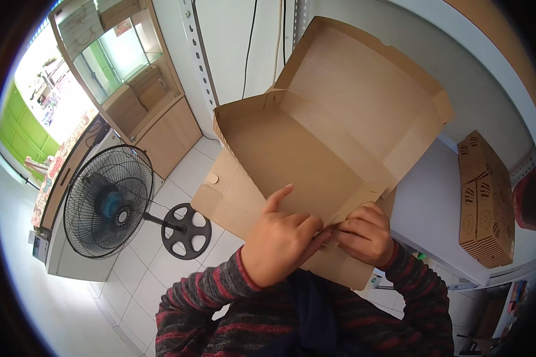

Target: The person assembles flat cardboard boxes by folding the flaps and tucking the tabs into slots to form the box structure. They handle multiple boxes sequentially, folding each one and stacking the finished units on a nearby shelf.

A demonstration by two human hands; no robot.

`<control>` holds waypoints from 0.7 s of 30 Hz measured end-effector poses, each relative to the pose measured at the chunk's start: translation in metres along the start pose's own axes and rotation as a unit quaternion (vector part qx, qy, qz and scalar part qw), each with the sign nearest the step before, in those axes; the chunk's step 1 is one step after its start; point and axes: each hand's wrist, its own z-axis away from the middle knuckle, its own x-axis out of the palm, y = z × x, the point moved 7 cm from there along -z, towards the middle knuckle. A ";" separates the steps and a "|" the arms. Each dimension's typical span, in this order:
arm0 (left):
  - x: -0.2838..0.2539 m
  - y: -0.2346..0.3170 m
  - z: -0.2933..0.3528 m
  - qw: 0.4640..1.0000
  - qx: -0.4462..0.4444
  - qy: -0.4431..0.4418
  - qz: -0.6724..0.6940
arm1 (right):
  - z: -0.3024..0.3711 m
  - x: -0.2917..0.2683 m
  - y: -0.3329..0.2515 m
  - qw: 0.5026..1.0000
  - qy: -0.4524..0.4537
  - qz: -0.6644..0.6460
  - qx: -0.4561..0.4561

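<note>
A large brown cardboard box (292,154) lies tilted in front of me with its lid (363,83) raised at the far side. Both my hands meet at its near corner. My left hand (284,238) has its thumb stretched up over the box floor, while its other fingers are bent and pinch the near wall's edge. My right hand (366,235) is curled closed on the same edge, fingertips almost touching the left ones. What exactly lies between the fingertips is hidden. Below the box, a flat cardboard piece (211,199) with a round cut-out sticks out to the left.
Stacked, folded brown boxes (485,208) with dark prints stand on the white shelf (432,205) at right. A black pedestal fan (108,202) stands left on the tiled floor. Behind it is a wood and glass cabinet (167,119). A perforated metal post (201,59) rises beyond the box.
</note>
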 end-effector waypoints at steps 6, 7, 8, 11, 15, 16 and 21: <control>-0.011 0.001 -0.005 0.991 0.075 -0.084 0.067 | -0.002 -0.009 -0.004 0.998 0.062 0.014 -0.025; -0.010 -0.002 -0.005 0.990 0.064 -0.106 0.069 | -0.001 -0.009 -0.006 0.997 0.063 0.021 -0.034; -0.009 -0.004 -0.004 0.988 0.053 -0.128 0.071 | -0.001 -0.009 -0.007 0.997 0.064 0.028 -0.042; -0.004 -0.010 -0.004 0.984 0.027 -0.164 0.071 | -0.004 -0.006 -0.011 0.995 0.063 0.044 -0.064; 0.005 -0.019 0.000 0.979 0.017 -0.183 0.090 | -0.003 -0.002 -0.014 0.995 0.046 0.064 -0.068; 0.005 -0.020 0.000 0.979 0.013 -0.182 0.096 | -0.003 -0.002 -0.014 0.995 0.046 0.065 -0.064; 0.006 -0.023 0.001 0.976 0.001 -0.178 0.122 | -0.002 0.000 -0.012 0.995 0.041 0.077 -0.048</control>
